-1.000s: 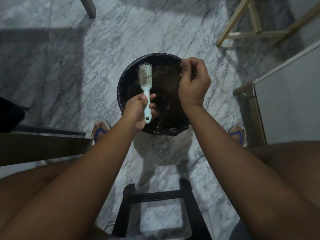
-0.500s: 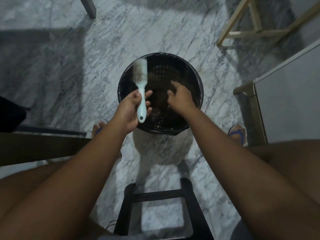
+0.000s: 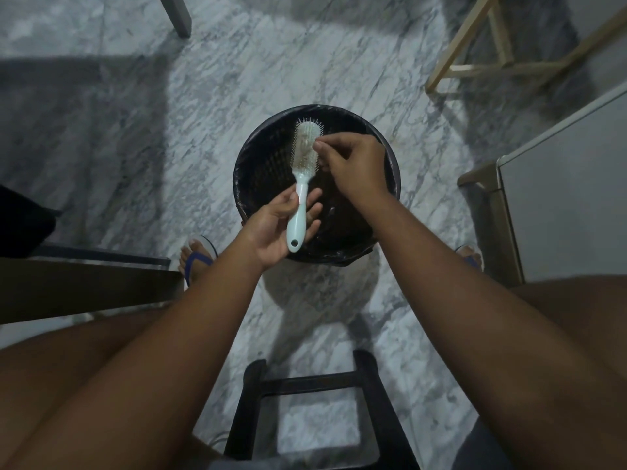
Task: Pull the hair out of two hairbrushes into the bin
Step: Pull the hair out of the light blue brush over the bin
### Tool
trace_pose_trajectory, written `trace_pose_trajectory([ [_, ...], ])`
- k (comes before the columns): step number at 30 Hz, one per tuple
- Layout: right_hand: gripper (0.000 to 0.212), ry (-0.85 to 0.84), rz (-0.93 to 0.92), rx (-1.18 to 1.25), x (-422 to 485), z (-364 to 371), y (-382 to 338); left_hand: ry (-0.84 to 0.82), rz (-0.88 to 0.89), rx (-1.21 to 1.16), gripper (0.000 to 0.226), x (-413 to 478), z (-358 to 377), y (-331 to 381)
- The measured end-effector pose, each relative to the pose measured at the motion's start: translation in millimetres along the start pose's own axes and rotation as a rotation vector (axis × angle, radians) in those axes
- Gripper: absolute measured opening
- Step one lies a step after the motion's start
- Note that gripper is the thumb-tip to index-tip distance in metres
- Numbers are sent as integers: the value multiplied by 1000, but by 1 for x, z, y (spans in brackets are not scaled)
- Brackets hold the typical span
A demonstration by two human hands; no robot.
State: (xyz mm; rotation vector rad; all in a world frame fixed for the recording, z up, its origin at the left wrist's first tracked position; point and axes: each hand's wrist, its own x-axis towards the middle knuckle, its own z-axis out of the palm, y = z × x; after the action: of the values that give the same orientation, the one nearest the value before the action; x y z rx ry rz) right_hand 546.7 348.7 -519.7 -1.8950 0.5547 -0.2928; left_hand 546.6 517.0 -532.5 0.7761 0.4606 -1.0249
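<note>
Mint-green plastic hairbrush (image 3: 303, 171) held by its handle in the grip of the left hand (image 3: 276, 228): palm turned up, thumb on the handle's left side, fingers curled round from behind. The brush head points away from the person with its bristles facing up, and matted hair (image 3: 302, 159) is caught among them. The right hand (image 3: 353, 164) reaches in from the right, back of the hand up and fingers curled. Its thumb and forefinger are closed in a pinching grip on the hair at the head's right edge. Both hands are above a round black bin (image 3: 241, 171) lined with a black plastic bag. The bin stands on a grey-white marble floor (image 3: 237, 79), with a blue flip-flop (image 3: 198, 262) beside it. A black stool frame (image 3: 305, 383) is nearest the person.
</note>
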Motion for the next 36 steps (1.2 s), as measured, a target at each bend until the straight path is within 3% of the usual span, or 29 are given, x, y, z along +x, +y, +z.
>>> trace_pose_trajectory([
  [3,11,92,-86,68,9,-9,-16,86,0,-98,38,4,-2,-4],
  [7,11,345,-204,205,30,-25,-32,175,40,-104,39,4,-16,-9],
  [9,14,403,-231,145,35,-28,-29,163,39,-85,39,3,-20,-9],
  [11,18,236,-136,-111,35,-30,-20,138,49,-59,39,2,-19,-7],
  [14,35,-326,235,-679,22,-26,0,106,74,8,39,1,-14,-2],
  [16,47,-458,294,-758,14,-22,4,83,80,41,39,1,-11,0],
  [20,46,-154,21,-311,2,-8,-6,65,80,59,40,1,-10,0],
  [22,51,-152,-54,-200,-1,-1,-11,57,72,63,40,3,-9,-1],
  [26,59,-284,-136,-346,-1,9,-10,40,73,91,40,5,-7,-4],
  [32,22,-176,-174,-362,1,13,-5,-2,111,155,39,6,-5,-4],
  [36,13,-153,-148,-308,1,10,-7,16,78,129,40,6,-7,-7],
])
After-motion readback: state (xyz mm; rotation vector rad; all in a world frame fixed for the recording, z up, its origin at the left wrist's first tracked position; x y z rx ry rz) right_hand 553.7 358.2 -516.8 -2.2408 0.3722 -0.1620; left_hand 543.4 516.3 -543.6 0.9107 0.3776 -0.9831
